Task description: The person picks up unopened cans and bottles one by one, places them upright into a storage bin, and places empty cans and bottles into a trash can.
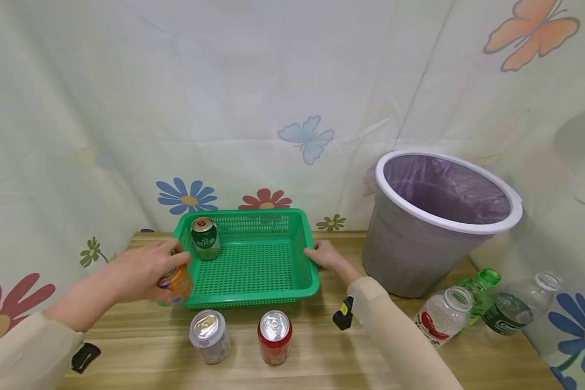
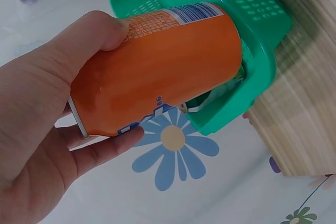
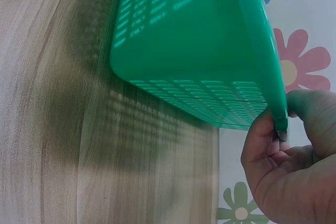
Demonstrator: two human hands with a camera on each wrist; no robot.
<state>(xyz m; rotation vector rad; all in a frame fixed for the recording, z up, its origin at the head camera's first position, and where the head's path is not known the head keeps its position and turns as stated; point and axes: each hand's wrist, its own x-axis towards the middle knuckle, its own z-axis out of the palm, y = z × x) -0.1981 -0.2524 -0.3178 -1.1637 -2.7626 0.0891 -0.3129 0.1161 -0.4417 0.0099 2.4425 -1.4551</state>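
A strip of surface [image 1: 352,246] separates the green basket [image 1: 246,298] from the bin [image 1: 411,260], where the right hand [image 1: 327,255] pinches the basket's rim, and the left hand [image 1: 143,269] (back upward) grips an orange can [image 1: 179,286].

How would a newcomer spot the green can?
In the head view, find the green basket. At its left end stands the green can with white lettering. It's the only can resting inside; the orange can is in the left hand.

Orange can [image 2: 168,66] w/ blue mkgs [image 2: 155,114], grn basket [image 1: 253,299], red can [image 1: 275,341], grey bin [image 1: 404,244] w/ purple liner [image 1: 409,176], wood-grain worktop [image 1: 244,376]; white backdrop [image 1: 224,81] w/ multicol. flowers [image 1: 189,200] & butterflies [image 1: 312,143].
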